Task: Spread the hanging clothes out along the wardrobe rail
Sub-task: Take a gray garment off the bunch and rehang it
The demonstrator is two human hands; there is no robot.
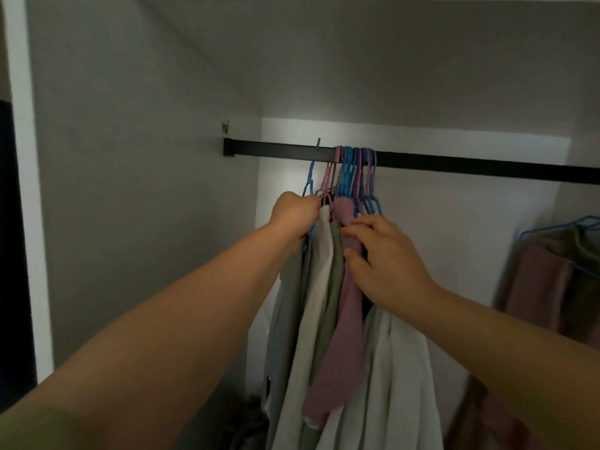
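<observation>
A black wardrobe rail (454, 165) runs from the left wall to the right edge. Several blue and pink hangers (355, 170) are bunched on it left of centre, carrying white, green and mauve clothes (344, 319) packed tightly together. One blue hanger (311, 175) hangs slightly apart at the left of the bunch. My left hand (293, 214) is closed around the leftmost hanger's shoulder and the pale garment on it. My right hand (386, 258) rests on the mauve garment, fingers pinching its fabric just below the hangers.
More clothes on blue hangers (558, 271) hang lower at the far right. The grey wardrobe side wall (146, 190) stands close on the left, with a short bare stretch of rail beside it. The rail to the right of the bunch is bare.
</observation>
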